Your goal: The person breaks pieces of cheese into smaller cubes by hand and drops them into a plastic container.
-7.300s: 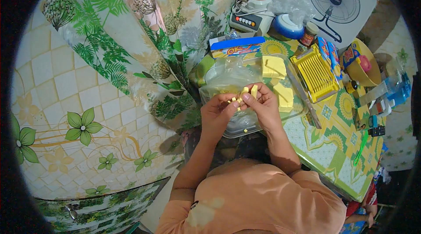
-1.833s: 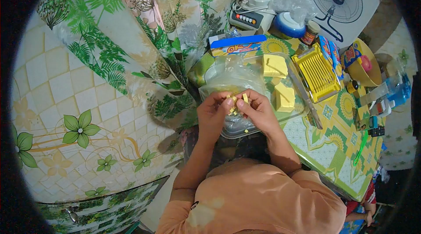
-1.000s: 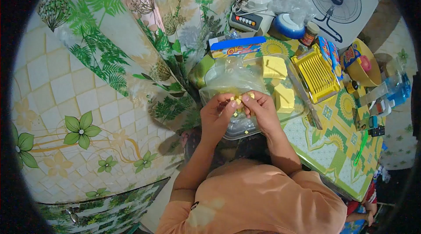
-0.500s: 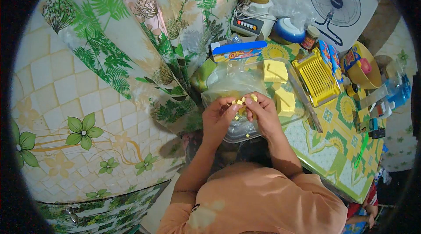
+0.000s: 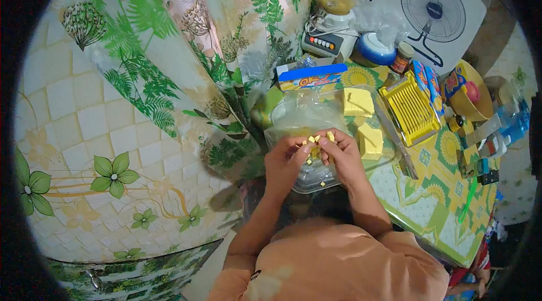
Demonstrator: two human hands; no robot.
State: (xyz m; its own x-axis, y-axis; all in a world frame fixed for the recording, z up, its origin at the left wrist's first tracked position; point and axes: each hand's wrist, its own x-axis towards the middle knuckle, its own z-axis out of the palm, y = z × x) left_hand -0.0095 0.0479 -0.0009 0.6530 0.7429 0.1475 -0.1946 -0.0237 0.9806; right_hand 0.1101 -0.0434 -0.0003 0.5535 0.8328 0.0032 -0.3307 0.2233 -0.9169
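My left hand (image 5: 282, 167) and my right hand (image 5: 345, 161) meet over a clear plastic tray (image 5: 309, 190), fingers pinched together on small yellow cubes (image 5: 317, 138) that look like cheese. One more little cube (image 5: 322, 184) lies near the tray's front edge. Behind the hands spreads a clear plastic bag (image 5: 293, 117), also in the tray area. Two larger yellow blocks, a far one (image 5: 358, 102) and a near one (image 5: 370, 143), sit on the tray's right part, the near one close to my right hand. My fingers partly hide what lies beneath them.
A long knife (image 5: 407, 165) lies right of the tray, beside a yellow slotted rack (image 5: 411, 108). Further back stand a blue box (image 5: 313, 77), a blender (image 5: 334, 24), a blue-and-white bowl (image 5: 375, 50) and a jar (image 5: 402, 57). A yellow bowl (image 5: 477, 95) stands at right.
The whole view has shifted slightly, so everything appears a little lower and to the right. Both hands stay together over the tray, with small finger movements around the cubes.
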